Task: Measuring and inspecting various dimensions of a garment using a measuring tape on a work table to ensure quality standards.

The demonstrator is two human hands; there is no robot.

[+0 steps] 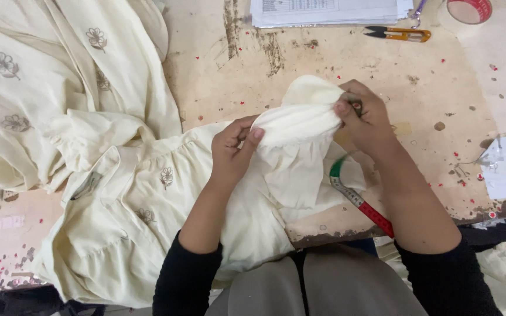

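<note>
My left hand (232, 146) and right hand (365, 117) fingers pinch closed on the soft, light cream embroidered cotton garment (147, 199), stretching its gathered edge; it looks limp, best held by hems.

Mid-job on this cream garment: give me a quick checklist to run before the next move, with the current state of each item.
1. Left hand has hold of the cream garment: ok, fingers pinch the gathered edge.
2. Right hand has hold of the same edge: ok, fabric is stretched between both hands.
3. Measuring tape within reach: ok, it lies under the right wrist, partly covered by cloth.
4. Thread snips at hand: ok, on the worktable far edge, apart from the fabric.
5. Stitching of the held edge sound: cannot tell, too small to see.
6. Garment fully on the table: not ok, part hangs over the near edge onto the lap.
</note>
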